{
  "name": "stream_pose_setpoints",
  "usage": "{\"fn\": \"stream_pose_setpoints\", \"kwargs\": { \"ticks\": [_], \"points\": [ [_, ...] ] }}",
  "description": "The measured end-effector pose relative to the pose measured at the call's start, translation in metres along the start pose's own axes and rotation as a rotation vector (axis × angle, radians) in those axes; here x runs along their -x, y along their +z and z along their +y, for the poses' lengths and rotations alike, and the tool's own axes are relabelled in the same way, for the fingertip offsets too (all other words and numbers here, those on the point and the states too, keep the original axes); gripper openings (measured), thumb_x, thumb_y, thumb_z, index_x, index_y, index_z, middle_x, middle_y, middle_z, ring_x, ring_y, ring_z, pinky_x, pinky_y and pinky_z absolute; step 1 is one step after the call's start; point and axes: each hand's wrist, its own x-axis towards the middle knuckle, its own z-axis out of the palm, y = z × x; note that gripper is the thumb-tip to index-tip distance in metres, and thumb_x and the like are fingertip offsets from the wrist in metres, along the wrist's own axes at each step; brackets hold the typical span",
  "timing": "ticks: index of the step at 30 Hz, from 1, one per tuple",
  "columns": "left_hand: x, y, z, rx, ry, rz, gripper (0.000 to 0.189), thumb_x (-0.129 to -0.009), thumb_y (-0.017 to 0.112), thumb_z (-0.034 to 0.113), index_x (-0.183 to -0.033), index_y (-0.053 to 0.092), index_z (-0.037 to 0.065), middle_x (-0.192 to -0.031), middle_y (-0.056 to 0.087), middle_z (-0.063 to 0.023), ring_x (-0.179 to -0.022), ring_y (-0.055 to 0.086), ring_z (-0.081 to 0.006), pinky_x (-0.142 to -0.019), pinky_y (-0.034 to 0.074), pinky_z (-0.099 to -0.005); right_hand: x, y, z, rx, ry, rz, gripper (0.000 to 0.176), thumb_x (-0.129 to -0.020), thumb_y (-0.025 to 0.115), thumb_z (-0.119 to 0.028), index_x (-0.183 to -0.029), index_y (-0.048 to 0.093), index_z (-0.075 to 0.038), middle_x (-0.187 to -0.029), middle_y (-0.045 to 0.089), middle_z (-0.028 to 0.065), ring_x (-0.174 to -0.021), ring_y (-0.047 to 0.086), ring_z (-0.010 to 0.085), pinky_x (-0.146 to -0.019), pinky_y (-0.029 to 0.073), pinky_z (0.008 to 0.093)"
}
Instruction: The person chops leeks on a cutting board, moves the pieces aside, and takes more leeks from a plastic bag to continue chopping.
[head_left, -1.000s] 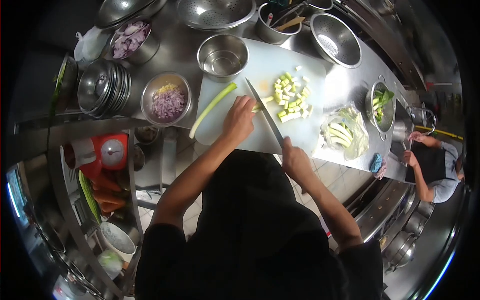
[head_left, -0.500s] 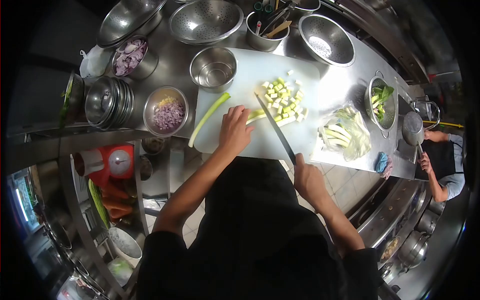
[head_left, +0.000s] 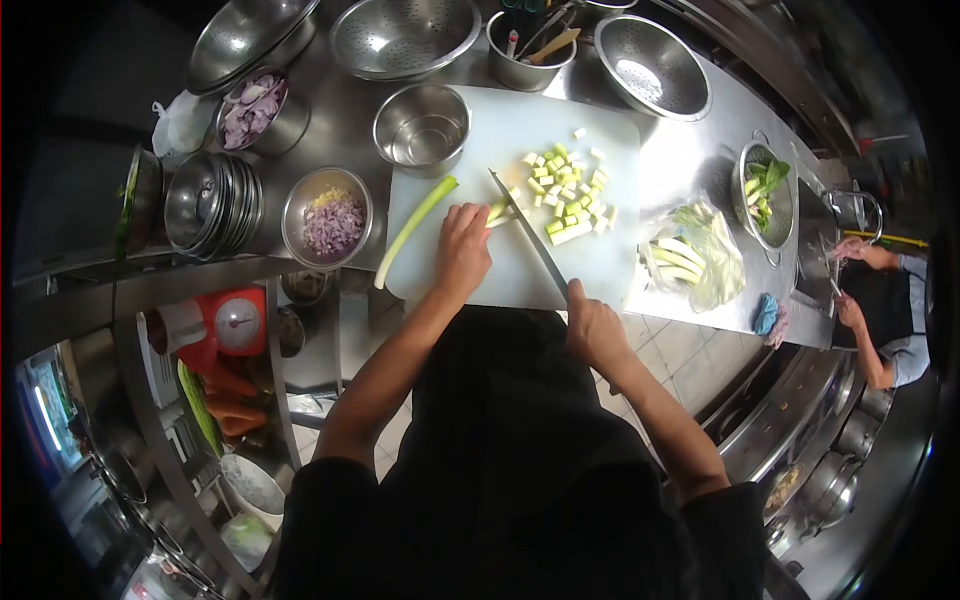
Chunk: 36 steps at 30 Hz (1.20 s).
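Observation:
My right hand [head_left: 598, 328] is closed round the handle of a long kitchen knife [head_left: 535, 239]. Its blade slants across a white cutting board [head_left: 425, 270], tip pointing away and left. The fingers of my left hand [head_left: 464, 250] press on a short length of celery stalk [head_left: 498, 212], whose right end meets the blade. Right of the knife lies a spread of diced celery [head_left: 570, 190], with a few longer pieces nearest the blade. One whole celery stalk [head_left: 415, 230] rests at the board's left side, apart from my hand.
A steel pot [head_left: 422, 127] stands on the board's far left corner. Left of it are a bowl of chopped onion [head_left: 333, 228] and stacked bowls [head_left: 205, 207]. To the right sit a plastic bag of stalks [head_left: 700, 262] and a colander of greens [head_left: 768, 195]. A co-worker [head_left: 885, 310] handles a pan.
The knife and my right hand have shifted left, and my left hand has drawn slightly left too. The held stalk is shorter, with more cut pieces right of the blade.

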Motion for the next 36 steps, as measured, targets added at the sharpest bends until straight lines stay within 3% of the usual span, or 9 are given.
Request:
{"fn": "stream_pose_setpoints", "kwargs": {
  "ticks": [4,9,13,22,24,28,30,34,36],
  "points": [
    [0.002,0.002,-0.006,-0.083,0.073,-0.03,0.032,-0.076,0.065,-0.002,-0.107,0.058,-0.002,-0.097,0.055,-0.0106,-0.095,0.05,-0.0303,-0.081,0.042,-0.041,-0.016,-0.002,-0.001,-0.022,-0.033,0.043,0.036,-0.084,0.041,-0.003,-0.119,0.04,0.004,-0.075,0.062,0.028,-0.072,0.059,0.0492,-0.067,0.047,0.0563],
    [0.001,-0.015,0.006,-0.213,0.009,-0.122,0.041,-0.076,0.069,0.006,-0.115,0.057,0.002,-0.106,0.052,-0.0087,-0.1,0.049,-0.0305,-0.082,0.04,-0.0444,-0.042,0.004,0.006,-0.127,-0.078,0.11,0.02,-0.087,0.047,-0.009,-0.104,0.041,0.0,-0.074,0.061,0.0297,-0.073,0.059,0.0496,-0.067,0.046,0.0571],
    [0.007,-0.023,0.008,-0.23,0.022,0.012,0.048,-0.074,0.072,0.007,-0.119,0.054,0.004,-0.108,0.05,-0.0081,-0.103,0.048,-0.0307,-0.083,0.04,-0.0448,-0.019,0.0,0.016,-0.17,-0.049,0.12,0.022,-0.088,0.05,-0.012,-0.105,0.041,-0.001,-0.072,0.06,0.0301,-0.073,0.06,0.0489,-0.067,0.046,0.0575],
    [-0.008,-0.003,0.002,0.013,-0.015,-0.078,0.032,-0.073,0.068,-0.004,-0.1,0.052,0.002,-0.101,0.052,-0.0135,-0.099,0.05,-0.0346,-0.085,0.043,-0.0432,0.019,-0.018,-0.009,-0.008,0.014,0.081,0.017,-0.089,0.047,-0.01,-0.101,0.04,0.0,-0.064,0.058,0.0293,-0.065,0.057,0.0506,-0.061,0.043,0.0585],
    [-0.01,0.0,0.004,0.017,0.018,-0.048,0.032,-0.072,0.066,-0.005,-0.101,0.052,0.002,-0.1,0.053,-0.0129,-0.098,0.051,-0.0335,-0.085,0.044,-0.0423,0.024,-0.021,-0.008,0.047,-0.043,0.112,0.019,-0.085,0.042,-0.004,-0.104,0.042,0.0,-0.06,0.059,0.0242,-0.057,0.059,0.0445,-0.054,0.047,0.0538],
    [-0.011,0.003,0.002,0.054,0.008,-0.045,0.032,-0.072,0.065,-0.007,-0.1,0.053,0.001,-0.1,0.053,-0.0124,-0.097,0.051,-0.0331,-0.083,0.045,-0.0416,0.034,-0.036,-0.013,0.1,0.018,0.029,0.02,-0.085,0.042,-0.004,-0.105,0.042,0.0,-0.062,0.06,0.0249,-0.059,0.06,0.0453,-0.056,0.048,0.0541],
    [-0.013,0.003,0.0,0.09,0.032,-0.032,0.032,-0.071,0.065,-0.009,-0.1,0.054,0.0,-0.099,0.054,-0.0123,-0.095,0.052,-0.0328,-0.082,0.045,-0.0411,0.032,-0.04,-0.011,0.053,0.017,-0.004,0.015,-0.088,0.045,-0.007,-0.099,0.039,0.002,-0.064,0.057,0.0292,-0.064,0.057,0.0499,-0.058,0.043,0.0574],
    [-0.013,0.002,-0.003,0.121,0.01,-0.053,0.032,-0.071,0.065,-0.009,-0.1,0.055,0.0,-0.098,0.054,-0.0121,-0.095,0.052,-0.0326,-0.081,0.045,-0.0413,-0.003,-0.018,-0.003,0.01,-0.049,0.024,0.015,-0.088,0.045,-0.006,-0.1,0.039,0.002,-0.065,0.058,0.0288,-0.064,0.057,0.0496,-0.058,0.043,0.0574],
    [-0.016,0.004,-0.004,0.137,0.019,-0.075,0.028,-0.072,0.065,-0.008,-0.098,0.056,-0.001,-0.097,0.054,-0.0121,-0.095,0.052,-0.0323,-0.081,0.045,-0.0415,-0.032,-0.003,0.0,0.013,-0.045,0.026,0.021,-0.084,0.042,-0.003,-0.105,0.039,0.0,-0.067,0.061,0.0268,-0.065,0.059,0.0479,-0.062,0.047,0.0555]
  ]
}}
